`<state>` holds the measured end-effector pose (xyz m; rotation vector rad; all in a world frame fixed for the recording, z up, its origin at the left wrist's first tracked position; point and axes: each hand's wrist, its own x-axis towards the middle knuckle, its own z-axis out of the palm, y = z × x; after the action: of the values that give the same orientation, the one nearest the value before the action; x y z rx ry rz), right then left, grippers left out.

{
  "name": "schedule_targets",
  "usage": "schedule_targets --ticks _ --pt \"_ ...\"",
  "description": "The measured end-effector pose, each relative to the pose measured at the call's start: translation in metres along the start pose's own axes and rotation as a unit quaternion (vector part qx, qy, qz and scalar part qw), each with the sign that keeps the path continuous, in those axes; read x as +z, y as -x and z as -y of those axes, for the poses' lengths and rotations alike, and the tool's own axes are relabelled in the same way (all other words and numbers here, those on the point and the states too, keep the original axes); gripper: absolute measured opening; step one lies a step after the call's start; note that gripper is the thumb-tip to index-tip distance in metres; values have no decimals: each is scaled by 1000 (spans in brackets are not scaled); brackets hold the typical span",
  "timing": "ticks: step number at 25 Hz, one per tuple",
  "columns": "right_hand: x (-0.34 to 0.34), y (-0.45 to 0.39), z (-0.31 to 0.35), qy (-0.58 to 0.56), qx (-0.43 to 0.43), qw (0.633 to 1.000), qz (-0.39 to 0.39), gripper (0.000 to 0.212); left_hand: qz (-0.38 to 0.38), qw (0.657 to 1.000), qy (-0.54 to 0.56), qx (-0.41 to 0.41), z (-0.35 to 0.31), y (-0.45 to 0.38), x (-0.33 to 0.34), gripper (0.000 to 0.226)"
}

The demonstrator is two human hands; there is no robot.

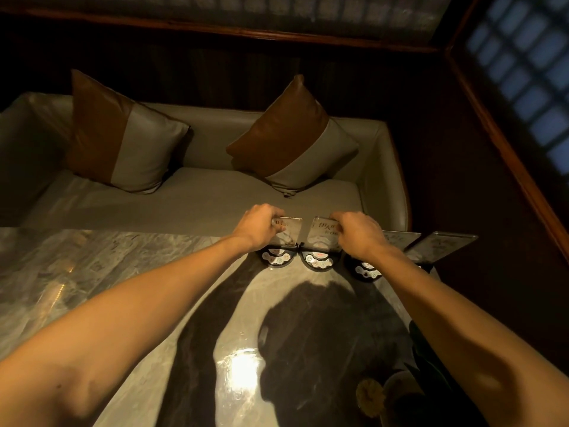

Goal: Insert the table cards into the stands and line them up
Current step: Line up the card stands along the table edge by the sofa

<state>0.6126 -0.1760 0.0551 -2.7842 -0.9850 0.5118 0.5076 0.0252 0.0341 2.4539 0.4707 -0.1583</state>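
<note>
Several black round stands with buttons sit in a row along the far edge of the marble table. My left hand grips the top of the clear table card standing in the leftmost stand. My right hand grips the top of the neighbouring card in the second stand. The two stands touch side by side. To the right, a third stand holds a card, and a fourth card stands at the table's right end.
A grey sofa with two brown-and-grey cushions sits just behind the table's far edge. A dark plant with a yellow flower stands at the near right of the table. Dark wood walls and a lattice window close in on the right.
</note>
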Motion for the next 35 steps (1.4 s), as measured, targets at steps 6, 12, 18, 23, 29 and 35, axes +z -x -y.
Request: schedule_targets --ticks 6,12,18,23,29,35 --pt "1 -4 -1 -6 -2 1000 -4 31 26 999 8 -18 5 -14 -3 12" --pt "4 -6 -5 -32 -3 999 0 30 31 999 -7 0 8 -16 -4 16" --pt "5 -2 -6 -57 -6 998 7 35 44 998 -48 3 5 -16 -7 38" --pt "-13 14 -31 -64 -5 997 -39 51 29 996 -85 22 -23 -17 -4 63" --pt "-33 36 -92 -26 25 999 -14 61 24 989 -105 98 -83 -23 22 58" --pt "-33 51 -127 -5 26 999 -27 49 29 983 -127 126 -114 -33 41 53"
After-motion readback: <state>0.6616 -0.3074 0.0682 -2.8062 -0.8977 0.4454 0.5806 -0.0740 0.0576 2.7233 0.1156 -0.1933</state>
